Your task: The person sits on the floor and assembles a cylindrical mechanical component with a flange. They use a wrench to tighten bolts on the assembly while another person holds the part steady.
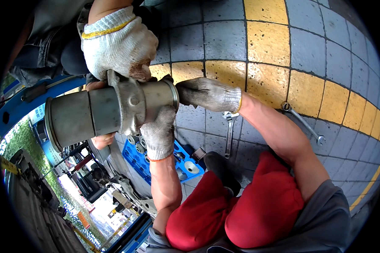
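A grey metal cylinder with a flanged rim at each end is held up at the upper left. A rough cast metal bracket runs around its middle. My left hand, in a dirty grey work glove, grips the cylinder from below, near its right end. At that end my right hand, also gloved, has its fingertips closed at the rim; the cylinder partly hides them. A co-worker's white-gloved hand holds the bracket from above. The co-worker's bare fingers support the cylinder from underneath.
A blue tool case with round metal parts lies open on the tiled floor below my left hand. An adjustable wrench and a combination wrench lie to the right. Blue lift parts stand at the left.
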### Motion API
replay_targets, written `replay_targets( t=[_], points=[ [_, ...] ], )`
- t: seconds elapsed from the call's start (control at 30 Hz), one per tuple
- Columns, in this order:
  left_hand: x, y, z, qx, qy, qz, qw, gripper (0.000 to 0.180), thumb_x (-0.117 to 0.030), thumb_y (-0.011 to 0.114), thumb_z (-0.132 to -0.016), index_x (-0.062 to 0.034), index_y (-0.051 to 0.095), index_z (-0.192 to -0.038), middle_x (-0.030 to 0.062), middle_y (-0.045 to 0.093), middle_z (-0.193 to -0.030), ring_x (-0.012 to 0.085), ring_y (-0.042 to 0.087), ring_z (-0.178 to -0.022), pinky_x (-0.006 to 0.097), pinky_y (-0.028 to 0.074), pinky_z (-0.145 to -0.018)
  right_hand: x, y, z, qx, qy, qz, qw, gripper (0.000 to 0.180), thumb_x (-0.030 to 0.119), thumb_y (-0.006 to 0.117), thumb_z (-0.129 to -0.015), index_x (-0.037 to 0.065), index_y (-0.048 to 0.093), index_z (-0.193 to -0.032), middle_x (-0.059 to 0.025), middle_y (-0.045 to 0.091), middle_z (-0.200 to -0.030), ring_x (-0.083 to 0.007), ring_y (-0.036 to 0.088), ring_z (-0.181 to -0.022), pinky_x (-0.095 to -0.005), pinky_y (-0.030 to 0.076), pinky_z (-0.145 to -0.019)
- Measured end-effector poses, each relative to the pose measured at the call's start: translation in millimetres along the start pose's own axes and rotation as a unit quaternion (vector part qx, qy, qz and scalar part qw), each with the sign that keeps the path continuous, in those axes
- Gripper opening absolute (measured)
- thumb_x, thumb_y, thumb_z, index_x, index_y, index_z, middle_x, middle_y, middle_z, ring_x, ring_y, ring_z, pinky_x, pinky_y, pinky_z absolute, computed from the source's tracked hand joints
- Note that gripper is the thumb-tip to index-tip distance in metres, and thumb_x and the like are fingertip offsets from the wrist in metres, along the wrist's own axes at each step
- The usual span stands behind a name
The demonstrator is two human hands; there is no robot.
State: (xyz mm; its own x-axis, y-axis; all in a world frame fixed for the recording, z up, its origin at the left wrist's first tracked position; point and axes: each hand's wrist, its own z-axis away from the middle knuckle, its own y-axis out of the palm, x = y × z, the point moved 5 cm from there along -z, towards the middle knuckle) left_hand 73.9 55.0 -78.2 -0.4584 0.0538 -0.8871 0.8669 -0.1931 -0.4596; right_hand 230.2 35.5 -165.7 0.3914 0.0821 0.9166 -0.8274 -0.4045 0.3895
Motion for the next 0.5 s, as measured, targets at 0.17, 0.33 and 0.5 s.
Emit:
replay_targets(
  t=[0.17,0.33,0.5],
  points=[
    [-5.1,3.0,5.0,-0.014,-0.001,-0.041,0.999,0.053,-0.021,0.077,-0.09,-0.001,0.053,-0.134,0.006,0.061,-0.121,0.0166,0.061,-0.106,0.032,0.052,-0.093,2.3,4.0,2.2,-0.03,-0.039,-0.028,0.998,0.045,0.034,0.061,-0.105,0.004,0.06,-0.139,-0.0106,0.072,-0.115,-0.0161,0.066,-0.106,-0.0348,0.054,-0.091],
    [-3.9,4.8,6.6,-0.004,-0.015,-0.024,1.0,0.056,-0.022,0.078,-0.087,-0.0012,0.053,-0.133,0.0064,0.058,-0.119,0.0155,0.059,-0.102,0.03,0.052,-0.089,-9.4,1.0,2.4,-0.03,-0.01,0.012,0.999,0.041,0.037,0.062,-0.104,0.004,0.065,-0.128,-0.0131,0.072,-0.117,-0.0203,0.068,-0.105,-0.0359,0.054,-0.091],
    [-10.6,8.1,8.8,-0.016,0.004,0.03,0.999,0.044,-0.01,0.08,-0.083,-0.0024,0.066,-0.124,0.0088,0.069,-0.119,0.0193,0.066,-0.105,0.036,0.055,-0.095,8.4,2.3,6.9,-0.06,-0.07,0.045,0.995,0.041,0.034,0.064,-0.103,0.003,0.064,-0.128,-0.0158,0.072,-0.116,-0.0246,0.068,-0.106,-0.0385,0.054,-0.093]
  ],
)
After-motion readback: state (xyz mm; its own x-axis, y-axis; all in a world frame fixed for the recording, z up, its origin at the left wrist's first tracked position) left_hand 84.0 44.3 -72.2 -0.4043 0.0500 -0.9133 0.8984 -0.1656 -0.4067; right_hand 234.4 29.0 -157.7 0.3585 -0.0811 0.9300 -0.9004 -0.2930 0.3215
